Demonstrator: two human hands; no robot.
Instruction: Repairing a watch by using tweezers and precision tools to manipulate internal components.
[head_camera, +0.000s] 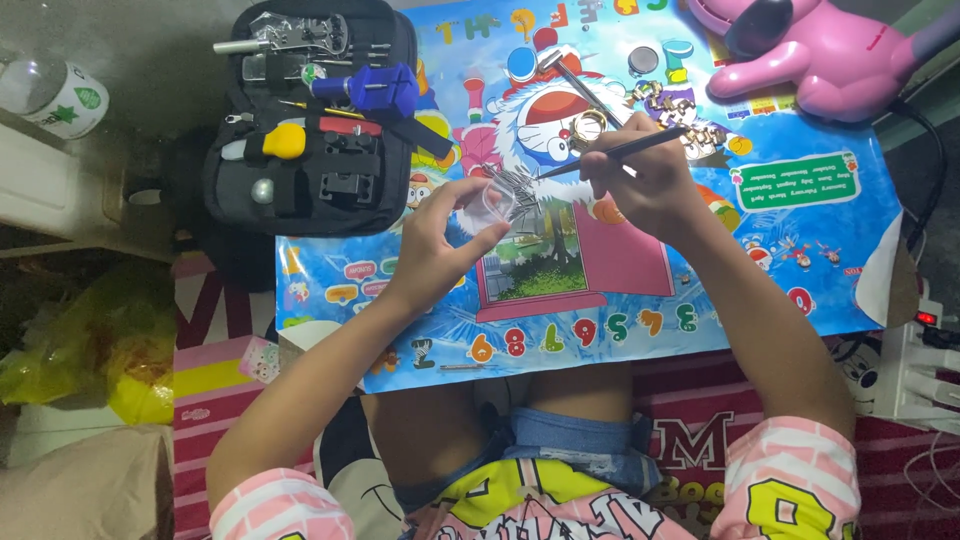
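My left hand (440, 235) pinches a small clear plastic box (497, 200) between thumb and fingers, held above the colourful cartoon mat (600, 290). My right hand (640, 175) grips thin black tweezers (610, 153), their tip pointing left toward the clear box. What sits inside the box is too small to tell. Just beyond my right hand, gold watch parts (672, 103) and a small hammer (578, 85) lie on the mat.
An open black tool case (315, 120) with several tools, a blue one among them, lies at the upper left. A pink plastic toy (820, 55) stands at the upper right. A white jar (58, 95) stands far left. A yellow bag (100, 350) lies on the floor.
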